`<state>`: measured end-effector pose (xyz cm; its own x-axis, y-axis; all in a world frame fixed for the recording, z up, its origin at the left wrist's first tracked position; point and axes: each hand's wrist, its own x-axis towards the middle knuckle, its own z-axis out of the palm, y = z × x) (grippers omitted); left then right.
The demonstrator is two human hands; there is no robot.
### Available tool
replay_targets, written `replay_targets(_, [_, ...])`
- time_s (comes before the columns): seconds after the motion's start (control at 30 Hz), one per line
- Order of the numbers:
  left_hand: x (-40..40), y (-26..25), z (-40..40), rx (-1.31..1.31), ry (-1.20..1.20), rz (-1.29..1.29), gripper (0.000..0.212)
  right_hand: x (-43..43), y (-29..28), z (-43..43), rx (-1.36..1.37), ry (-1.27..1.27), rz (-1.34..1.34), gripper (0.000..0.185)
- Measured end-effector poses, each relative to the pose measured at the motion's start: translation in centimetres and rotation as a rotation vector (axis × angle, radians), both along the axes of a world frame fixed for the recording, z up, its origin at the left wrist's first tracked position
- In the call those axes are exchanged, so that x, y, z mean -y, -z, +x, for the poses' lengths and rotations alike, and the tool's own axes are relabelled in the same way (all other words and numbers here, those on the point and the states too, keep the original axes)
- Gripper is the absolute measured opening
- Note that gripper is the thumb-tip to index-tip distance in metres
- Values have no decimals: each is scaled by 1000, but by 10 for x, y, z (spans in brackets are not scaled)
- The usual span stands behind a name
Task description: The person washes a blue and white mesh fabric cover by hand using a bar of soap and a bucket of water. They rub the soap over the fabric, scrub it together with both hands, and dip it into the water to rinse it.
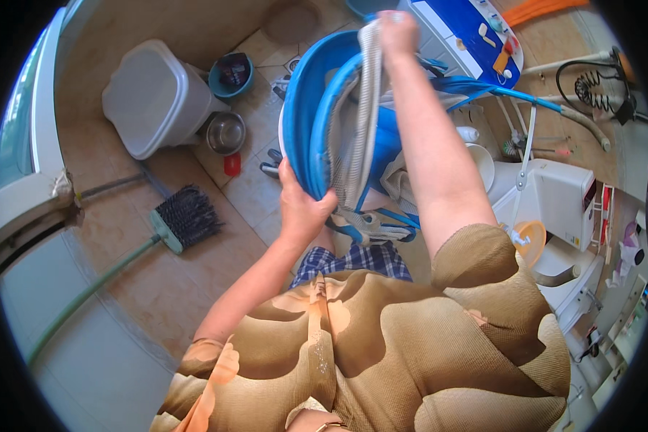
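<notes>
With fingers and thumb, my left hand (306, 208) grips the lower rim of a round blue fabric piece with grey mesh (324, 127), held up in front of me. My right hand (398, 33), raised at the top, is closed on the upper end of a ribbed light-grey padded edge (368, 119) of the same piece. More blue fabric and loose mesh hang below and behind my right forearm. A blue tube with a grey foam grip (588, 121) and metal struts extends right. What the whole article is, I cannot tell.
On the left stand a white plastic stool (151, 100), a teal basin (231, 75), a steel bowl (226, 133) and a broom (186, 218). A toilet (559, 200) is on the right. A blue-topped white cabinet (464, 32) stands beyond my right hand.
</notes>
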<state>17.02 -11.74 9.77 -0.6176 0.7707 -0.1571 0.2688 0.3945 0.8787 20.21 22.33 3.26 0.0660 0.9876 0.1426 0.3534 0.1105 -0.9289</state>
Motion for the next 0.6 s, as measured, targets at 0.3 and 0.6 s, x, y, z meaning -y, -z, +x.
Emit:
replay_targets(0.3, [-10,-1,9,-46,83,27,84,66,-61,-55,475,-643,421,19])
replay_targets(0.6, [16,-2,7,6,67,5,83,88,-71,-77,526,-962,245,15])
